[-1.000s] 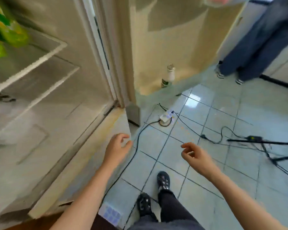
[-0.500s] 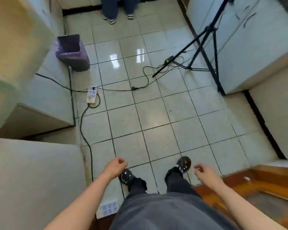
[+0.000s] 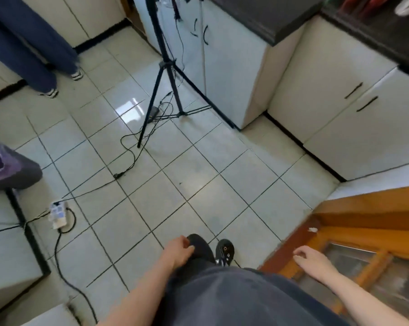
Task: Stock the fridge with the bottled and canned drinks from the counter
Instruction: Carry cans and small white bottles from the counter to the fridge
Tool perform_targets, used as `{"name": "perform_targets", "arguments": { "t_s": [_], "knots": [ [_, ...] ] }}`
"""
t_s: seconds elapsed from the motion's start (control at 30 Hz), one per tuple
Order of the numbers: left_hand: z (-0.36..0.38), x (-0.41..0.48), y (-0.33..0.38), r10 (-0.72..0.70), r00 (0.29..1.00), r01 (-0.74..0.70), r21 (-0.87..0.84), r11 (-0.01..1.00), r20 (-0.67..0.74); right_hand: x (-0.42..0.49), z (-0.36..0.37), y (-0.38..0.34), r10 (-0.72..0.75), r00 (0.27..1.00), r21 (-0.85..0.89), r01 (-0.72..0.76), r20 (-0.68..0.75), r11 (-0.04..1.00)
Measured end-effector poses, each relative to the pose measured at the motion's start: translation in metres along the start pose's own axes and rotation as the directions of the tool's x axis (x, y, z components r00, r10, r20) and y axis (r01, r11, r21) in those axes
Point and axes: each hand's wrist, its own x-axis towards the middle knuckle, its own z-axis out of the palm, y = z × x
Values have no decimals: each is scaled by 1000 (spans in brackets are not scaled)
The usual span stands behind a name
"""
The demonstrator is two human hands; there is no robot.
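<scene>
Currently both hands hold nothing: left hand (image 3: 178, 251) loosely curled, right hand (image 3: 313, 260) relaxed, fingers half-bent, both well on the near side of the tripod (image 3: 163, 74). Counter (image 3: 281, 20) is right of the tripod, with blurred red items (image 3: 361, 4) on it; can't tell if they're drinks.

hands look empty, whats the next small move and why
Probably a step toward the counter ahead on the right. The left hand and right hand both hang loosely curled and hold nothing, and no drink shows clearly in this view. Keep clear of the tripod legs.
</scene>
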Motion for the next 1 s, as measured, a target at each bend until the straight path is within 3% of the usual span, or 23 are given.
{"name": "perform_targets", "arguments": {
  "t_s": [0.27,0.5,0.57,0.77,0.9,1.0],
  "knots": [
    [-49,72,178,87,987,-113,196,974,137,66,-84,35,136,990,441,-111,-24,890],
    [-87,178,399,156,965,-241,483,842,210,100,-168,85,388,920,567,-347,52,747],
    [-94,189,474,251,947,-319,479,818,201,107,-205,95,444,896,625,-358,22,693],
    [-107,205,664,461,857,-513,476,714,233,140,-323,109,471,880,820,-223,-64,527],
    [-105,198,748,590,800,-595,266,758,108,167,-388,112,442,873,873,-37,-209,487],
    [-102,185,793,654,755,-651,73,756,-40,193,-447,118,400,832,840,134,-384,527]
  ]
}}
